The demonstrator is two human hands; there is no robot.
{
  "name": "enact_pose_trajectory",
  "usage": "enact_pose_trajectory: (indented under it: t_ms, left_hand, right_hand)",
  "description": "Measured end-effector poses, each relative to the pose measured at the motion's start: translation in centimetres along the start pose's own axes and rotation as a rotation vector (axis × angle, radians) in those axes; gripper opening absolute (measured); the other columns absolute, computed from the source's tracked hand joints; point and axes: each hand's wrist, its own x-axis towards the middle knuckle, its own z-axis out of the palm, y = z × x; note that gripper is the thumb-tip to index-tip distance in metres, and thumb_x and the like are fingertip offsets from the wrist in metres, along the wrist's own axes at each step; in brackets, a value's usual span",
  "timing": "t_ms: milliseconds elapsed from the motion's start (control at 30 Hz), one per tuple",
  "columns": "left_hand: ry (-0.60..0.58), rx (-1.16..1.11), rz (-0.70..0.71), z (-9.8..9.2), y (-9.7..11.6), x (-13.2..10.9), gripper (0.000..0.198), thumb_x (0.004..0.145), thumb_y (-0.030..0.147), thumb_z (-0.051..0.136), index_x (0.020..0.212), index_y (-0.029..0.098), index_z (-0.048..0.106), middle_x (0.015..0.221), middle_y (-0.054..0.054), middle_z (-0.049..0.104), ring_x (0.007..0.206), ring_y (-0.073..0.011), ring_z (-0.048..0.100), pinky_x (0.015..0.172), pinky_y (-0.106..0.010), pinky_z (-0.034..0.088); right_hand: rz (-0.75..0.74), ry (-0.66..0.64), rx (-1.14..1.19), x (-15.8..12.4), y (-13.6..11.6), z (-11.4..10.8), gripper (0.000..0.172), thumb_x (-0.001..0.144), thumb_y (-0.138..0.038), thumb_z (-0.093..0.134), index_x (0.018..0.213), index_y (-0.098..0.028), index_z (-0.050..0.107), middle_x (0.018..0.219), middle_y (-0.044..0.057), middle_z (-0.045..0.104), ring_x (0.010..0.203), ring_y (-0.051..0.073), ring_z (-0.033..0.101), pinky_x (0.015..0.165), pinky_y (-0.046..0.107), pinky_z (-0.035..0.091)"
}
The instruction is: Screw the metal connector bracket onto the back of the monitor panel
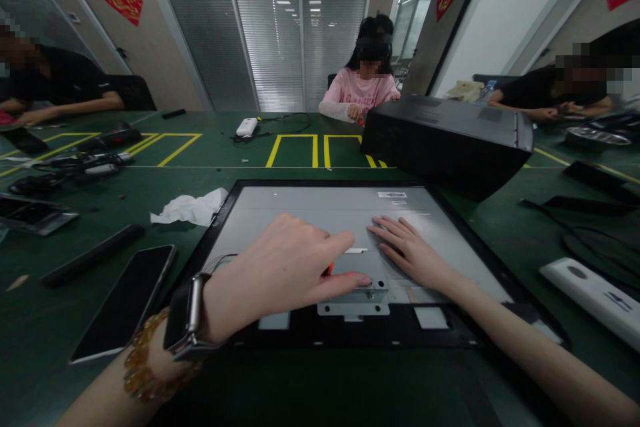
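Note:
A flat panel with a grey metal back and a black frame lies on the green table in front of me. My left hand, with a watch and a beaded bracelet at the wrist, is over its middle, fingers curled round something orange and mostly hidden. The left thumb reaches to a small metal bracket with holes near the panel's front edge. My right hand lies flat on the grey back, fingers spread, to the right of the bracket.
Left of the panel are a phone, a black bar, crumpled tissue and cables. A large black casing stands behind right; a white device lies right. Other people sit around the table.

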Motion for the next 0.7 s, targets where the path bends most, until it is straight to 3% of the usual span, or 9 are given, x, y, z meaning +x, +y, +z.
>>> enact_pose_trajectory:
  t_ms: [167,333,700]
  left_hand:
    - [-0.054,-0.111,-0.021,-1.0,0.3,-0.5,0.01,0.085,0.026,0.043,0.086,0.019,0.051,0.072,0.0,0.057,0.056,-0.015,0.051,0.052,-0.028,0.03]
    - [-0.09,-0.169,-0.031,-1.2,0.4,-0.6,0.017,0.085,0.021,0.039,0.098,0.02,0.049,0.097,-0.003,0.056,0.065,-0.0154,0.052,0.059,-0.029,0.036]
    - [-0.038,-0.068,-0.04,-0.4,-0.1,-0.3,0.008,0.093,0.021,0.038,0.094,0.02,0.045,0.075,0.001,0.06,0.053,-0.015,0.049,0.05,-0.028,0.025]
  right_hand:
    - [-0.006,0.015,-0.001,0.0,0.1,0.2,0.044,0.097,-0.038,0.037,0.141,-0.031,0.042,0.147,0.005,0.044,0.137,0.026,0.036,0.111,0.057,0.026]
    - [-0.001,-0.003,-0.021,-0.1,0.1,0.1,0.044,0.098,-0.038,0.035,0.141,-0.03,0.041,0.147,0.005,0.043,0.138,0.026,0.035,0.112,0.057,0.025]
    - [0.013,-0.006,-0.011,0.0,-0.2,-0.1,0.044,0.098,-0.037,0.035,0.14,-0.028,0.043,0.147,0.005,0.043,0.138,0.025,0.034,0.113,0.056,0.024]
